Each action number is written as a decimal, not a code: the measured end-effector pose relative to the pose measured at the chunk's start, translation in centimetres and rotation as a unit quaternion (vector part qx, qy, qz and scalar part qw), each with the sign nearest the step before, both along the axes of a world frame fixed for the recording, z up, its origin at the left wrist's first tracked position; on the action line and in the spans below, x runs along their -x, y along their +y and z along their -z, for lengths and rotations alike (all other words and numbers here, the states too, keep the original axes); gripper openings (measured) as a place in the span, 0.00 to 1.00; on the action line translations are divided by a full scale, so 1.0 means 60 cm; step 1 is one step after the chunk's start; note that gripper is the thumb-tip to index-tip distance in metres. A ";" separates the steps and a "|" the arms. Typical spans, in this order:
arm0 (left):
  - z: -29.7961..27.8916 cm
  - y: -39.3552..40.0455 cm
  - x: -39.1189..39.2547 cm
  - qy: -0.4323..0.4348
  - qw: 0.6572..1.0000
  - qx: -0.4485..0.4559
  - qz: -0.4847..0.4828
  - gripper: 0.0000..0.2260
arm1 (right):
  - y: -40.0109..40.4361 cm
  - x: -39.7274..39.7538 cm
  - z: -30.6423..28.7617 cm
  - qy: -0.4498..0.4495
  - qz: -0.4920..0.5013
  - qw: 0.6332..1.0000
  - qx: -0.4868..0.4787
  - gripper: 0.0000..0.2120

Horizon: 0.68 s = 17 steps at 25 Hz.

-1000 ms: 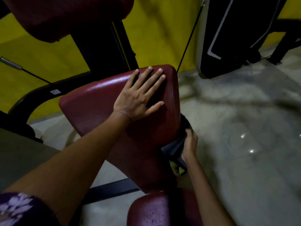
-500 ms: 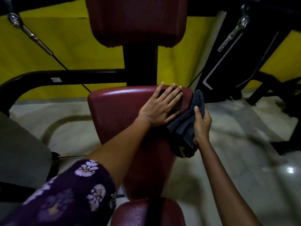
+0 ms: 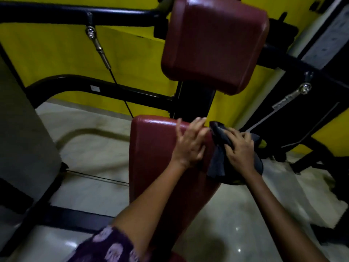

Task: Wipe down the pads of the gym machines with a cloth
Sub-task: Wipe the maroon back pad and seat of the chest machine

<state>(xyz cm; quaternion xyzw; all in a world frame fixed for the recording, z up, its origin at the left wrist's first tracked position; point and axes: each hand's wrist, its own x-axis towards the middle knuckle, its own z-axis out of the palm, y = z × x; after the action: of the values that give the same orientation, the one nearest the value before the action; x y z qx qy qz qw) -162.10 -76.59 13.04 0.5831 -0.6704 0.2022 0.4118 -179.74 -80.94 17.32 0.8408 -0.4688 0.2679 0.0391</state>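
At the far right corner of the lower maroon pad (image 3: 156, 157), the two hands are working close together. The left hand (image 3: 189, 141) is lying on the pad's upper right part with its fingers straight and a little spread, their tips reaching the pad's far edge; it is holding nothing. Just to its right, the right hand (image 3: 240, 148) is curling its fingers round a dark grey cloth (image 3: 217, 161) and pressing it against the pad's right side. One end of the cloth is poking up past the pad's far corner, and the rest is hanging down below the hand, with a small yellow-green patch showing at its right edge. The left forearm is crossing the pad from the near side, and a purple sleeve (image 3: 111, 246) with pale flowers is showing at the near edge. Farther away and higher, a second maroon pad (image 3: 213, 44) is sitting on a black post (image 3: 194, 103). Black frame tubes (image 3: 98, 89) are running off to the left before a yellow wall (image 3: 56, 53), with a thin cable (image 3: 120, 91) hanging from a metal fitting. A pale glossy floor (image 3: 236, 214) is lying beneath.
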 end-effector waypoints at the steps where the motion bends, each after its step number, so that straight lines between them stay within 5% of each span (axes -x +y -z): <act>1: 0.027 0.023 -0.009 0.091 0.994 -0.007 -0.065 0.21 | -0.003 -0.014 -0.005 0.031 -0.017 0.999 0.014 0.27; 5: 0.144 0.136 -0.057 0.214 0.946 -0.086 -0.226 0.34 | -0.008 -0.077 -0.010 0.104 -0.088 0.986 0.092 0.26; 9: 0.142 0.162 -0.066 0.395 0.883 -0.144 -0.208 0.49 | 0.009 -0.194 -0.020 0.148 -0.146 0.970 0.126 0.25; 13: 0.139 0.172 -0.070 0.388 0.887 -0.171 -0.180 0.49 | 0.021 -0.267 -0.033 0.199 -0.190 0.954 0.119 0.26; 17: 0.136 0.183 -0.079 0.382 0.891 -0.188 -0.158 0.47 | 0.005 -0.205 -0.034 0.297 -0.243 0.909 0.162 0.35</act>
<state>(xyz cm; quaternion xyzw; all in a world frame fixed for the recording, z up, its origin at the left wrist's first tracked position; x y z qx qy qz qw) -157.37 -65.64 4.90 0.7802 -0.3862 -0.1035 0.4811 -167.44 -80.66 19.34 0.9516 -0.1666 0.0790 0.2457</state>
